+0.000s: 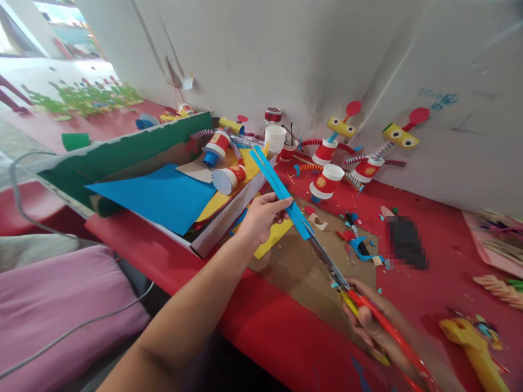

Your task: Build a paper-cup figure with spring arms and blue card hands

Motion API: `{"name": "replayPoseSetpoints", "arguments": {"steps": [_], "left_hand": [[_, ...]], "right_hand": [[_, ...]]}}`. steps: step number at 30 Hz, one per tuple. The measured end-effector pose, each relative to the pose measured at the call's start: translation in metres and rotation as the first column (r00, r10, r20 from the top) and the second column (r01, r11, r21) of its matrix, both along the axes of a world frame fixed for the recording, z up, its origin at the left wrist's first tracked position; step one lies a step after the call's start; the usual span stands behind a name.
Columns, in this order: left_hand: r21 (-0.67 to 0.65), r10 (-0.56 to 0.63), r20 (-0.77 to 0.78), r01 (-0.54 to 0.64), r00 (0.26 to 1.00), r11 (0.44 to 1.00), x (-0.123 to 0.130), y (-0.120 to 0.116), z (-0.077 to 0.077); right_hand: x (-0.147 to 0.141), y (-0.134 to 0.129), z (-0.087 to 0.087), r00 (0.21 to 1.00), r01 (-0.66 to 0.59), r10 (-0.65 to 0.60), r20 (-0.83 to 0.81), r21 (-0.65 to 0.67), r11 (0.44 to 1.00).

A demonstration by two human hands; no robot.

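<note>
Between the thumb and fingers of my left hand (263, 218) is a long blue paper strip (273, 177), slit lengthwise at its far part. My right hand (371, 321) is wrapped round the red and yellow handles of a pair of scissors (324, 258). The blade tips meet the near end of the strip. Below them lies a sheet of brown cardboard (294, 277) with small paper scraps on it. A piece of yellow paper (274, 239) lies under my left hand.
A green-sided box (134, 144) with blue paper (163, 196) stands at left. Paper-cup figures (327, 182) line the wall, near stacked white cups (275, 139). A yellow glue gun (469, 343) lies at right, near a pixelated dark object (406, 242). A grey cable (81, 326) hangs left.
</note>
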State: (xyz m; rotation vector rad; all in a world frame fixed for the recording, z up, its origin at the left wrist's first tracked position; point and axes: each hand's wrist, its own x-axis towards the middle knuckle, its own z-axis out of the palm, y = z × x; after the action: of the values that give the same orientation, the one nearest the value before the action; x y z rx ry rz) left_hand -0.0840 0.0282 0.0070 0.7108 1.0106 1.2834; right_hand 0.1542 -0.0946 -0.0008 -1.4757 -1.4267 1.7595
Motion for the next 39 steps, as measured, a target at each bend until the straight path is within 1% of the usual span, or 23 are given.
{"name": "replayPoseSetpoints", "arguments": {"steps": [3, 8, 12, 20, 26, 28, 33, 34, 36, 39], "left_hand": [[-0.006, -0.002, 0.001, 0.002, 1.000, 1.000, 0.001, 0.000, 0.001], [-0.017, 0.003, 0.004, -0.003, 1.000, 1.000, 0.002, -0.001, 0.003], [-0.024, 0.011, -0.003, -0.011, 1.000, 1.000, 0.002, -0.001, 0.003], [-0.011, 0.008, 0.001, -0.008, 1.000, 1.000, 0.001, -0.002, 0.002], [-0.001, 0.008, 0.010, -0.008, 1.000, 1.000, 0.001, -0.002, 0.001], [-0.001, 0.012, 0.013, -0.012, 1.000, 1.000, 0.002, -0.002, 0.001], [-0.010, 0.018, 0.012, -0.018, 1.000, 1.000, 0.001, -0.002, 0.002], [-0.011, 0.016, 0.011, -0.016, 1.000, 1.000, 0.001, -0.002, 0.003], [-0.009, 0.013, 0.011, -0.013, 1.000, 1.000, 0.001, -0.002, 0.003], [-0.010, 0.007, 0.017, -0.007, 1.000, 1.000, 0.002, -0.002, 0.003]], "right_hand": [[0.001, -0.001, -0.001, 1.000, -0.008, 0.008, -0.007, -0.001, 1.000], [0.001, 0.000, -0.004, 0.998, 0.027, -0.027, -0.056, 0.008, 1.000], [0.002, 0.002, -0.009, 0.998, 0.011, -0.010, -0.057, 0.011, 1.000], [-0.001, 0.000, -0.001, 0.998, 0.062, -0.062, 0.012, 0.023, 0.998], [-0.001, -0.002, -0.002, 0.996, 0.086, -0.085, -0.022, 0.041, 0.995], [0.000, -0.002, -0.004, 0.996, 0.090, -0.090, -0.023, 0.021, 0.996], [0.004, 0.001, -0.013, 0.996, 0.078, -0.080, -0.027, -0.078, 0.994], [0.005, 0.001, -0.013, 0.997, 0.076, -0.077, -0.019, -0.075, 0.994], [0.004, 0.001, -0.011, 0.997, 0.075, -0.074, 0.015, -0.025, 0.997], [0.002, -0.002, -0.003, 0.997, 0.064, -0.067, 0.050, 0.049, 0.997]]}}
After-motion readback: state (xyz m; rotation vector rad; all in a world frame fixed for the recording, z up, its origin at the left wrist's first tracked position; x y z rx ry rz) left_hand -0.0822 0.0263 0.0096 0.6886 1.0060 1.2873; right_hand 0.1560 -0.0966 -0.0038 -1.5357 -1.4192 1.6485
